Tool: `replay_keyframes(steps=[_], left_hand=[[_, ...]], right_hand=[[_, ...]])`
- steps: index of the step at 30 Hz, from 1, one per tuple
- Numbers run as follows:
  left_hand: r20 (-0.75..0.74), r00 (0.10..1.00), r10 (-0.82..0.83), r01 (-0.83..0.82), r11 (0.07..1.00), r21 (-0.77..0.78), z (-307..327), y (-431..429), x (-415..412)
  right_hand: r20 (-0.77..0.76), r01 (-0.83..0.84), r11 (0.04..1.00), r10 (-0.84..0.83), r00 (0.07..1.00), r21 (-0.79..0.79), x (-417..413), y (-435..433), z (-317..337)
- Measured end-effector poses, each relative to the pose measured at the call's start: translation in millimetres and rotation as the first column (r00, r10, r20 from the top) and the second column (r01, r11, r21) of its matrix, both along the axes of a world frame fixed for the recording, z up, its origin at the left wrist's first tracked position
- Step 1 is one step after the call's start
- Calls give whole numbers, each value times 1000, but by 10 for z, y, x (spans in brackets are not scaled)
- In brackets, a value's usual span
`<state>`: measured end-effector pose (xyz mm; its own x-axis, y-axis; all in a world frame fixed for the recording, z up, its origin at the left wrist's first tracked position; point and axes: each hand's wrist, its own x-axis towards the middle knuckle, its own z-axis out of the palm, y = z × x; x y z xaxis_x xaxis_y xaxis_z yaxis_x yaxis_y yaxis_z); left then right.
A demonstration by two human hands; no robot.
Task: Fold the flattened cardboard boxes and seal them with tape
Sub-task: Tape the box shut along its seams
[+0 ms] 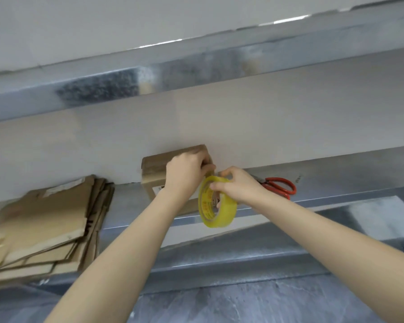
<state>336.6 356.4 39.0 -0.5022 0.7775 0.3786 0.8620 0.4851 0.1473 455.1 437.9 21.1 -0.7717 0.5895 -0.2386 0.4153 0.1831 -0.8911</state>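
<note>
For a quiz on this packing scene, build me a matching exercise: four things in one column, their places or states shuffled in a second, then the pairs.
Things
1. roll of clear yellowish tape
2. red-handled scissors
3. stack of flattened brown cardboard boxes
4. small folded brown cardboard box

Places or states
A. piled at the left of the metal shelf
B. gripped by the left hand, against the wall
C. lying on the shelf at the right
D. held by the right hand

Pairs: 1-D, 2-C, 3-A, 4-B
</note>
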Motion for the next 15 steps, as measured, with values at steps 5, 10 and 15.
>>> replay_keyframes(steps=[5, 10, 15], left_hand=[[-75, 997, 1, 1, 1000, 19, -24, -83, 9], [-14, 998, 55, -56, 992, -111, 20, -47, -4], [205, 974, 101, -58, 976, -209, 89, -63, -75]], right_hand=[[148, -94, 984, 71, 986, 149, 16, 11, 89], [82, 31, 997, -36, 996, 64, 6, -9, 132], [84, 10, 998, -16, 996, 69, 6, -68, 137]])
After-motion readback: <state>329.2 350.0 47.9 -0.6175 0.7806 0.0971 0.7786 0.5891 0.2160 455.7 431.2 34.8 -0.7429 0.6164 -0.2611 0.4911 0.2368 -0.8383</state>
